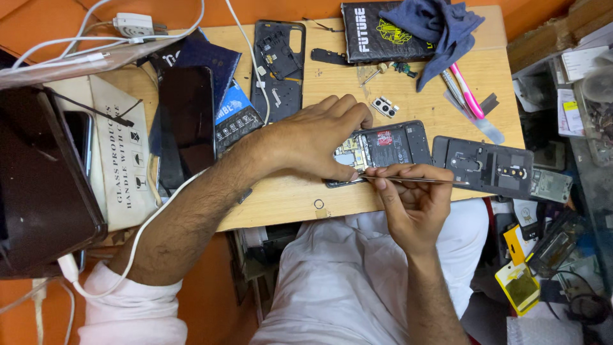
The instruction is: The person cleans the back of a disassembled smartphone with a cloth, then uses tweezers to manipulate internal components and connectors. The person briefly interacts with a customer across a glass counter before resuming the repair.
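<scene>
**Tweezer work inside an opened phone**

Opened phone (383,150) lies at the near edge of the wooden bench (447,112), back cover off, board and black shielding exposed. Left hand (313,137) lies flat over the phone's left end, fingers curled down on it, pinning it to the wood. Right hand (412,198) pinches thin metal tweezers (415,180) between thumb and forefinger; they lie nearly level along the phone's near edge, tips pointing left and hidden under the left hand (contact point not visible).

Judgement on doing this well:
- Keep the left hand's weight on the frame, not on the board.
- Brace the right wrist on the bench edge; work with the fingers only.
- Hold the tips shallow, so a slip skates over the shielding and does not dig in.

Nearby: removed back frame (482,166) just right of the phone, small camera bezel (385,107) behind it, loose ring (318,204) near the front edge.
</scene>
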